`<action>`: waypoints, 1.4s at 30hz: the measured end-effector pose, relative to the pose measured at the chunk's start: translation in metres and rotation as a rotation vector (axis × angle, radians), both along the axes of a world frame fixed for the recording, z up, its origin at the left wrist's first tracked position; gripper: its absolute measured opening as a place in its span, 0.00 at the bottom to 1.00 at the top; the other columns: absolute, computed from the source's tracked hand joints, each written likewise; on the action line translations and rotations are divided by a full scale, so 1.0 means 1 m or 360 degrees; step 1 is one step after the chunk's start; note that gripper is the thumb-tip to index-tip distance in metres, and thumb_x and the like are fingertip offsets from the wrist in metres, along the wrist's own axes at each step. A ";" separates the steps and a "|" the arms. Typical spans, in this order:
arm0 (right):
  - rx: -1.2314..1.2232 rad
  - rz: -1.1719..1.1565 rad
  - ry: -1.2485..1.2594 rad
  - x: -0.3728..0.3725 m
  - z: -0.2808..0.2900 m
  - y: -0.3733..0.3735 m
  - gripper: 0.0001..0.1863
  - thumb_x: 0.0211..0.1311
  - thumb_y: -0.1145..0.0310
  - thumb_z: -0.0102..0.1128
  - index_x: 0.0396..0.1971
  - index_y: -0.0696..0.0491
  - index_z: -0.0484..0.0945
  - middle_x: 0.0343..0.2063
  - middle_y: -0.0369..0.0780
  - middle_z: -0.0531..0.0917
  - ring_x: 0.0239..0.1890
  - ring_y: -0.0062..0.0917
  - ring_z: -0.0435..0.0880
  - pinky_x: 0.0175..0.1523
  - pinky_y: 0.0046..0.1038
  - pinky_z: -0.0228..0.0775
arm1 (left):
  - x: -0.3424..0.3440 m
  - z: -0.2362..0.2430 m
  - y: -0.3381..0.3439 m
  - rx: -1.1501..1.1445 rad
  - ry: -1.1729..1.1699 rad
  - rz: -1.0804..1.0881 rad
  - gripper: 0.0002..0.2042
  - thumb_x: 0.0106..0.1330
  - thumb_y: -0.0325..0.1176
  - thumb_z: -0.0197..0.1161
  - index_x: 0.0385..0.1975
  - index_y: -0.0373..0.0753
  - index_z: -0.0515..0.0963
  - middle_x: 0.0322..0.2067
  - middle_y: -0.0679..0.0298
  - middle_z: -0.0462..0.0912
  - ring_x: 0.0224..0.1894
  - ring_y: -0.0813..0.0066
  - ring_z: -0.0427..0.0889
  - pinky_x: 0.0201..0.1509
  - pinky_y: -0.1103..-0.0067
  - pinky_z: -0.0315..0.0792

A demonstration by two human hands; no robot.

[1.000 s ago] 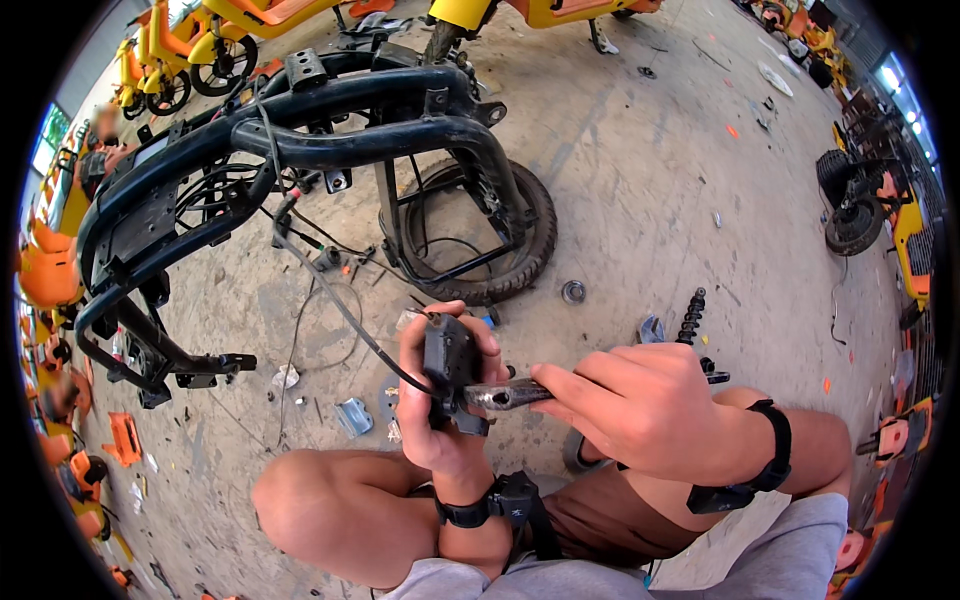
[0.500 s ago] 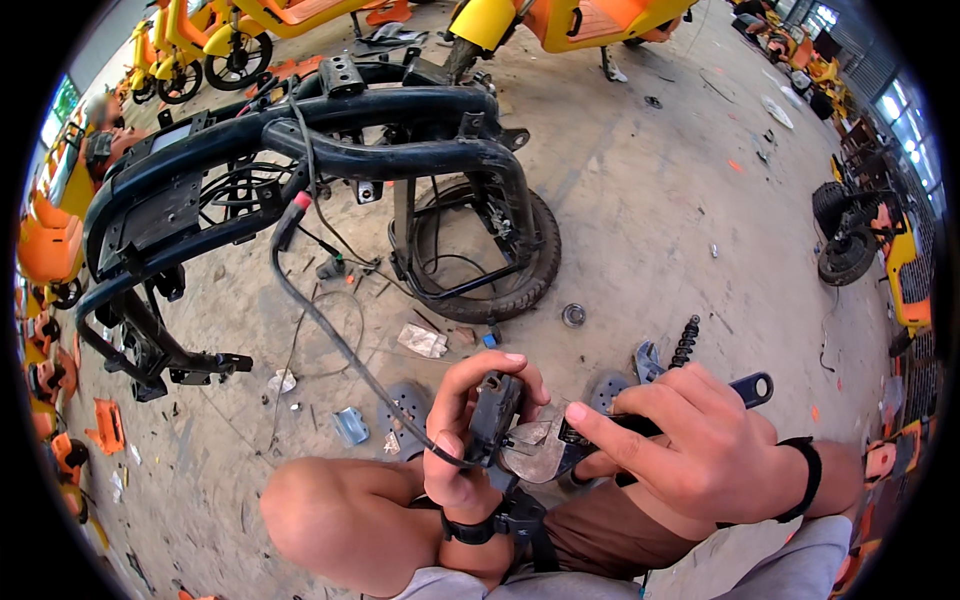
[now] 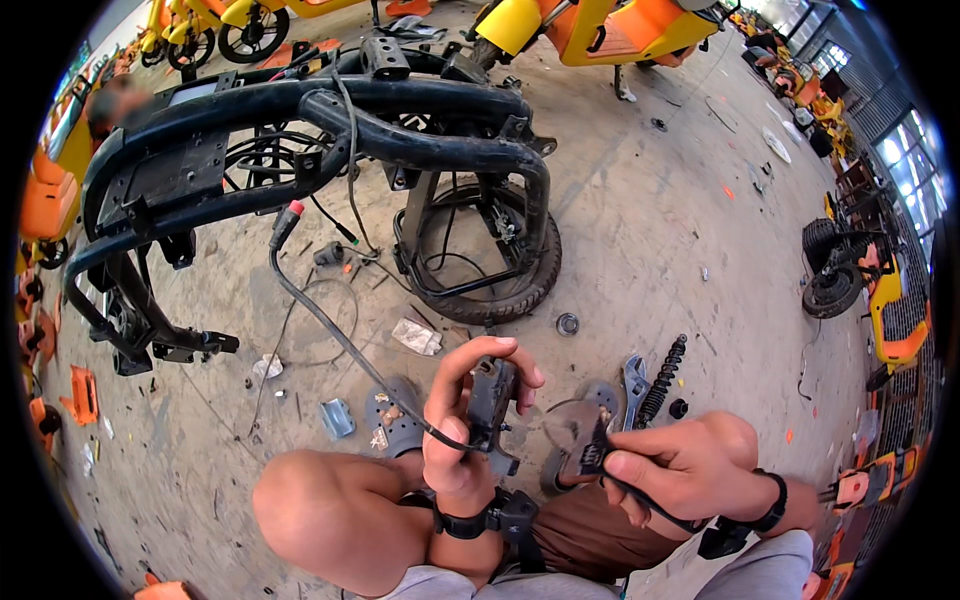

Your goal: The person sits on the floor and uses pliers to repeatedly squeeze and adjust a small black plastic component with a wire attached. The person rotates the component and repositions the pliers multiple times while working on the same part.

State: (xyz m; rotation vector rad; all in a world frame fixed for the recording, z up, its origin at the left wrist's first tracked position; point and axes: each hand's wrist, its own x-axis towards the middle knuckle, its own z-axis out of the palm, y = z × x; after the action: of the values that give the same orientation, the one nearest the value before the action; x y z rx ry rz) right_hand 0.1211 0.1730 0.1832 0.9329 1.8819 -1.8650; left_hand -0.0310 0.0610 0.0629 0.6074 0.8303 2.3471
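Note:
My left hand (image 3: pixel 450 440) grips a dark rectangular component (image 3: pixel 490 400) with a black cable (image 3: pixel 340 340) running from it up to a red-tipped connector (image 3: pixel 295 208). My right hand (image 3: pixel 680 465) is closed on an adjustable wrench (image 3: pixel 590 450), whose head sits just right of the component, apart from it; its jaw is slightly blurred. Beyond my right hand a second, silver wrench (image 3: pixel 635 390) lies on the floor beside a black coil shock absorber (image 3: pixel 662 378). A grey clog (image 3: pixel 393 436) shows on my foot beside the left hand.
A black tubular scooter frame (image 3: pixel 410 145) rests ahead over a tyre (image 3: pixel 540 280). Yellow-orange scooters (image 3: pixel 610 35) stand behind and along both sides. A blurred person (image 3: pixel 115 100) is at the upper left. Small parts, scraps and an orange plastic piece (image 3: pixel 85 395) lie on the concrete floor (image 3: pixel 680 220).
My right hand has turned the wrench round and drawn it away from the component to the right. My left hand has shifted right, still holding the component. The view has shifted slightly.

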 end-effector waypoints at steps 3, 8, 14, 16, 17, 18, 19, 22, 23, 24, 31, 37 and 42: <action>-0.0203 -0.0028 0.0025 -0.005 -0.008 -0.004 0.14 0.73 0.66 0.50 0.44 0.62 0.79 0.24 0.34 0.81 0.19 0.12 0.78 0.25 0.17 0.71 | -0.001 -0.002 -0.001 0.0015 0.0077 -0.0022 0.37 0.61 0.61 0.54 0.56 0.31 0.68 0.38 0.50 0.76 0.35 0.69 0.73 0.38 0.76 0.66; -0.0202 0.0026 0.0094 -0.002 -0.009 -0.004 0.14 0.74 0.66 0.50 0.44 0.60 0.79 0.23 0.34 0.81 0.18 0.12 0.76 0.22 0.17 0.68 | 0.002 -0.004 0.000 -0.0058 0.0113 -0.0057 0.38 0.60 0.63 0.55 0.56 0.31 0.70 0.40 0.53 0.77 0.36 0.71 0.73 0.39 0.78 0.66; -0.0080 0.0079 0.0236 0.001 -0.019 -0.005 0.13 0.73 0.68 0.50 0.44 0.63 0.78 0.20 0.36 0.81 0.16 0.13 0.77 0.20 0.17 0.67 | 0.003 -0.005 0.005 -0.0074 0.0134 -0.0019 0.38 0.60 0.64 0.55 0.55 0.31 0.71 0.38 0.52 0.77 0.35 0.72 0.73 0.38 0.79 0.66; -0.0058 0.0138 0.0255 0.000 -0.017 -0.002 0.14 0.73 0.71 0.49 0.49 0.66 0.75 0.21 0.38 0.82 0.17 0.15 0.79 0.21 0.18 0.70 | 0.005 -0.006 0.006 -0.0063 0.0180 0.0007 0.37 0.61 0.63 0.52 0.54 0.30 0.70 0.36 0.50 0.76 0.34 0.70 0.72 0.36 0.78 0.65; 0.0004 0.0108 0.0285 0.000 -0.018 -0.003 0.13 0.73 0.70 0.50 0.47 0.65 0.77 0.21 0.37 0.82 0.16 0.15 0.79 0.20 0.18 0.68 | 0.005 -0.007 0.008 -0.0050 0.0234 0.0028 0.37 0.62 0.62 0.50 0.54 0.30 0.69 0.35 0.48 0.76 0.34 0.68 0.72 0.35 0.77 0.65; 0.0066 0.0078 0.0314 0.000 -0.019 -0.006 0.13 0.72 0.69 0.51 0.44 0.64 0.78 0.20 0.36 0.82 0.15 0.14 0.78 0.19 0.18 0.67 | 0.005 -0.008 0.009 -0.0036 0.0289 0.0049 0.36 0.63 0.61 0.48 0.53 0.30 0.68 0.33 0.46 0.75 0.33 0.66 0.72 0.34 0.76 0.65; 0.0128 0.0048 0.0343 0.000 -0.020 -0.007 0.12 0.72 0.68 0.52 0.41 0.63 0.79 0.19 0.35 0.82 0.14 0.13 0.77 0.18 0.17 0.66 | 0.005 -0.008 0.010 -0.0042 0.0286 0.0026 0.36 0.63 0.62 0.47 0.53 0.30 0.68 0.33 0.46 0.75 0.33 0.66 0.72 0.33 0.76 0.65; 0.0206 0.0149 0.0339 -0.001 -0.017 -0.007 0.10 0.72 0.71 0.51 0.35 0.64 0.75 0.20 0.37 0.82 0.15 0.16 0.79 0.20 0.19 0.67 | 0.006 -0.007 0.010 -0.0056 0.0278 -0.0004 0.36 0.63 0.62 0.47 0.52 0.29 0.69 0.33 0.45 0.75 0.33 0.66 0.72 0.33 0.76 0.65; 0.0289 0.0176 0.0400 0.000 -0.019 -0.007 0.10 0.72 0.71 0.51 0.33 0.63 0.74 0.20 0.37 0.82 0.15 0.16 0.79 0.20 0.19 0.67 | 0.008 -0.007 0.011 -0.0056 0.0273 0.0010 0.35 0.64 0.62 0.46 0.51 0.29 0.69 0.33 0.45 0.75 0.33 0.66 0.72 0.33 0.76 0.64; 0.0372 0.0203 0.0462 0.000 -0.021 -0.007 0.10 0.71 0.72 0.51 0.31 0.62 0.73 0.19 0.38 0.81 0.15 0.16 0.79 0.21 0.20 0.67 | 0.008 -0.006 0.011 -0.0055 0.0269 0.0023 0.35 0.64 0.62 0.46 0.51 0.29 0.69 0.33 0.45 0.75 0.32 0.66 0.72 0.32 0.76 0.64; 0.1145 0.0409 0.0781 0.008 -0.034 -0.009 0.08 0.66 0.74 0.59 0.37 0.65 0.76 0.18 0.38 0.81 0.16 0.20 0.80 0.24 0.22 0.71 | 0.007 -0.004 0.006 -0.0099 0.0178 -0.0175 0.37 0.61 0.62 0.53 0.54 0.29 0.72 0.39 0.51 0.76 0.38 0.69 0.73 0.41 0.78 0.64; 0.1110 0.0355 0.0651 0.006 -0.027 -0.011 0.11 0.62 0.74 0.63 0.40 0.66 0.77 0.20 0.41 0.82 0.20 0.26 0.83 0.25 0.25 0.73 | 0.012 0.003 0.009 -0.0264 0.0089 -0.0147 0.37 0.59 0.61 0.54 0.54 0.29 0.67 0.36 0.48 0.75 0.33 0.71 0.71 0.36 0.78 0.64; 0.1348 0.0356 0.0794 0.009 -0.034 -0.011 0.14 0.58 0.75 0.66 0.40 0.67 0.78 0.21 0.42 0.83 0.20 0.28 0.83 0.23 0.25 0.72 | 0.009 0.002 0.010 -0.0300 0.0039 -0.0293 0.38 0.58 0.62 0.57 0.56 0.31 0.68 0.38 0.53 0.76 0.36 0.74 0.71 0.39 0.81 0.64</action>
State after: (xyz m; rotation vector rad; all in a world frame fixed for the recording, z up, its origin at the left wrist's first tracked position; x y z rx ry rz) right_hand 0.1297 0.1615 0.1495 0.4183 3.0347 -1.2082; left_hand -0.0223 0.0707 0.0649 0.6067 0.9521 2.0722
